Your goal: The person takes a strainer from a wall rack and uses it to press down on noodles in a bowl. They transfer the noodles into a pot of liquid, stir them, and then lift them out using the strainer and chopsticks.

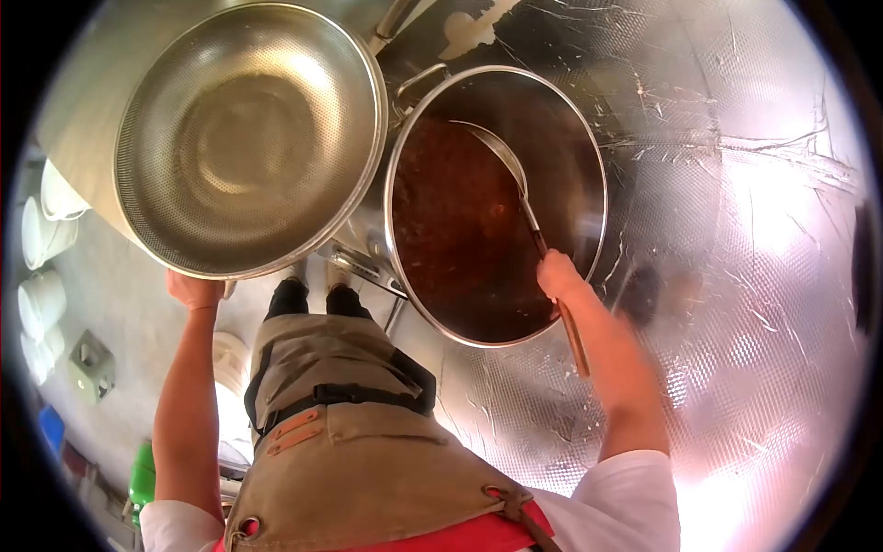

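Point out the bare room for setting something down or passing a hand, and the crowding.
To pass a hand: along the foil-like surface right of the stockpot and right hand. To set down: floor between the white buckets and left hand. Crowded: between stockpot and perforated colander, almost meeting in view.

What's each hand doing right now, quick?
Left hand: closed, holding the wide round silver metal pan.
Right hand: closed around the long brown-handled metal ladle.

At the stockpot point(581, 147), the ladle point(533, 221) and right hand point(559, 275) obstruct the right side, the perforated steel colander point(258, 129) bars the upper left; 1 gap opens at lower left.
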A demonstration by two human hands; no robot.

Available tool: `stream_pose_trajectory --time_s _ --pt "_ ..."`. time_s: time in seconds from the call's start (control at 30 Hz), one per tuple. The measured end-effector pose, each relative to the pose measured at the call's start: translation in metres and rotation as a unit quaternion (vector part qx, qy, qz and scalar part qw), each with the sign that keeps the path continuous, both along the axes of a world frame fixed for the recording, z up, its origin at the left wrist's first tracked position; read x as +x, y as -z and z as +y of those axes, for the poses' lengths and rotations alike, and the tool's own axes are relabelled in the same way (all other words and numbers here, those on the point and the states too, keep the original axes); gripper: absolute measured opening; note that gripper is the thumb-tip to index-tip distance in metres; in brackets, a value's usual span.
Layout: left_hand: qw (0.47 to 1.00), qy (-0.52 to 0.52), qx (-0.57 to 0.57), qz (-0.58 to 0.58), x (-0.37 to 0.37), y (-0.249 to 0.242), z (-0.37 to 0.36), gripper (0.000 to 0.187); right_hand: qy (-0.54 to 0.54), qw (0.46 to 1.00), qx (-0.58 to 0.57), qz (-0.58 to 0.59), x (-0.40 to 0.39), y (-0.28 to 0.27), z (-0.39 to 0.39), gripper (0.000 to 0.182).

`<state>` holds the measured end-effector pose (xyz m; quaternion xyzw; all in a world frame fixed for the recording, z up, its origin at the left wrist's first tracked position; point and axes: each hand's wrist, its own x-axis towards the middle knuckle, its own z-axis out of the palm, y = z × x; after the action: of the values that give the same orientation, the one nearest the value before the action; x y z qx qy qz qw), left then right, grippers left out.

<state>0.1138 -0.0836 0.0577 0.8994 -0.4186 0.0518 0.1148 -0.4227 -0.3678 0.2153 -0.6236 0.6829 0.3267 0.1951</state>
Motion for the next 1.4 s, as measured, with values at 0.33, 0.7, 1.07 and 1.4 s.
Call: stream_pose_trajectory --time_s 0.33,0.7,1.07,1.4 --pt "0.997 -0.02 0.075 0.024 -0.003 -0.007 -0.004 0.053 0.451 0.847 0.204 -0.192 0.035 -0.058 0.043 0.017" --pt "0.997 -0.012 0.076 0.008 0.01 0.017 0.011 0.064 0.445 0.836 0.115 -0.3 0.039 -0.138 0.072 0.011" --pt "0.993 -0.024 0.111 0.014 0.005 0.006 0.005 0.059 0.074 0.989 -0.036 -0.125 -0.011 -0.094 0.049 0.017" --pt "0.998 0.007 -0.032 0.044 0.009 0.024 0.015 0.071 0.465 0.842 0.23 -0.15 0.021 -0.062 0.021 0.021"
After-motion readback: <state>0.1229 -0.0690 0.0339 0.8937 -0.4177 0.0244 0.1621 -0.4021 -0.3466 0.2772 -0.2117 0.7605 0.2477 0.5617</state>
